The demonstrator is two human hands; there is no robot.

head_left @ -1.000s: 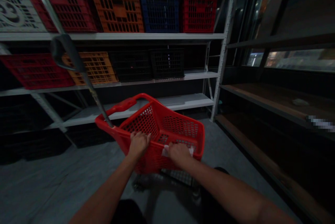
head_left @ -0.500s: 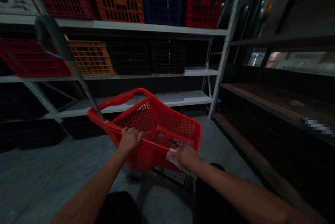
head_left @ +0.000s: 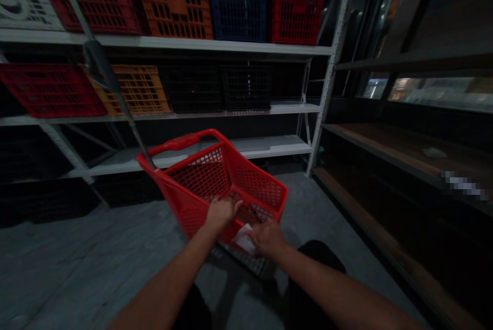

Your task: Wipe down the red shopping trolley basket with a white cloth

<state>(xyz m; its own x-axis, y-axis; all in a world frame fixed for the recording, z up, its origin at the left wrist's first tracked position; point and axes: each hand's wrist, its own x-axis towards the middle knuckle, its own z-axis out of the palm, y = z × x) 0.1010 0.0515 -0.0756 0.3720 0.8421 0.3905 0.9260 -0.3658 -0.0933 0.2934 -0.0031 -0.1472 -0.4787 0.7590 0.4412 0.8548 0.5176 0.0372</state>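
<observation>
A red plastic shopping cart [head_left: 185,201] with perforated walls stands on the floor in front of me, its handle at the far left. My left hand [head_left: 221,212] is closed over the near rim, thumb raised towards the inside. Just right of it, my right hand [head_left: 267,237] is closed around a crumpled white cloth [head_left: 244,239], which hangs against the outside of the near wall by the front corner. The cart's basket holds nothing that I can make out. A metal pole [head_left: 131,122] with a dark grey grip rises from the handle end.
White metal shelving [head_left: 285,147] runs behind the cart, carrying a blue crate [head_left: 239,8], an orange crate [head_left: 173,3], a yellow crate [head_left: 134,88] and several others. Brown shelves [head_left: 377,140] line the right side. Grey concrete floor [head_left: 96,253] extends to the left.
My left hand has shifted right along the rim, closer to my right hand. My right hand and the cloth have moved slightly left, and the cart has turned a little.
</observation>
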